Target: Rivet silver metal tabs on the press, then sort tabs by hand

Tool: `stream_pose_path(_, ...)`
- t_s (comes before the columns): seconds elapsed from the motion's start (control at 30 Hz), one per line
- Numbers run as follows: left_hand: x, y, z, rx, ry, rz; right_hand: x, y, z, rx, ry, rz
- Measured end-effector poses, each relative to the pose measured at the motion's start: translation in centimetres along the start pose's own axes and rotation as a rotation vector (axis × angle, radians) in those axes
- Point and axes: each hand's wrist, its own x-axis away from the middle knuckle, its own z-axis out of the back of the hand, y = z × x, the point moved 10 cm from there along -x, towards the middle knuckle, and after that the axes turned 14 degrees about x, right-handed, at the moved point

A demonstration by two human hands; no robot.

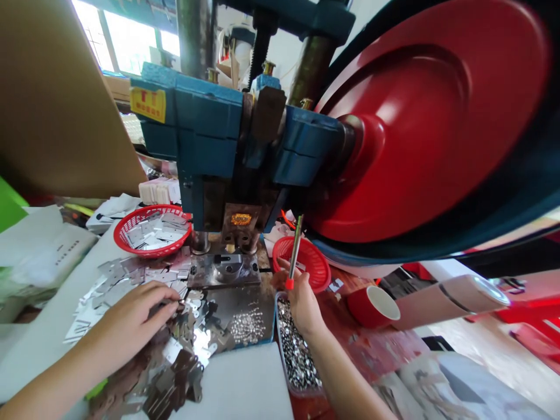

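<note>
Head view, rod: a slim, round, silver metal rod with a bright red end [296, 248] stood on a slant, its red end lowest, its shaft catching a pale streak of light and darkening toward the top.
Rod's place: it rose from the right hand [305, 298], in front of the round red plastic mesh basket [318, 265].
Right grip: closed on the rod near its red end; the exact placing of the fingers was unclear.
Left grip: the left hand [142, 306] lay palm down, thumb and fingertips drawn together at the loose flat silver metal plates [179, 370]; whether it pinched one, I could not tell.
Plates: thin and notched, some mirror-bright, others dark grey, they overlapped in a heap.
Tub: a clear rectangular plastic tub [280, 344] of small shiny metal pieces [300, 356] sat below the right hand.
Die: a grey steel block [227, 268] lay between the hands, and tiny silvery bits [247, 326] were scattered nearer the viewer.
Press: a blue-painted metal press [207, 128] towered behind, with a large glossy red wheel [429, 105] on the right.
</note>
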Motion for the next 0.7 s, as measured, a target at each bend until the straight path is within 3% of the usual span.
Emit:
stream_pose_path(0.13,0.6,0.4,-1.5,-0.05,-0.03,-0.015,0.3,-1.0,-0.7,-0.1,-0.054,0.053)
stream_pose_path(0.33,0.9,-0.3,-2.8,-0.102,-0.054,-0.019,1.2,-0.7,0.5,0.033,0.016,0.006)
stream_pose_path(0.4,0.8,-0.5,-3.0,-0.127,-0.072,-0.011,1.2,-0.2,0.7,0.087,0.029,-0.015)
stream_pose_path(0.53,0.6,-0.4,-3.3,-0.132,-0.116,-0.001,0.7,1.8,1.0,-0.009,0.073,-0.108)
stream_pose_path(0.6,0.5,-0.2,-3.4,-0.106,-0.139,0.008,-0.1,2.3,0.1,0.044,0.042,-0.141)
stream_pose_path(0.7,0.6,-0.6,-3.6,-0.032,-0.179,0.106,-2.3,0.8,-3.6,0.254,-0.108,-0.064)
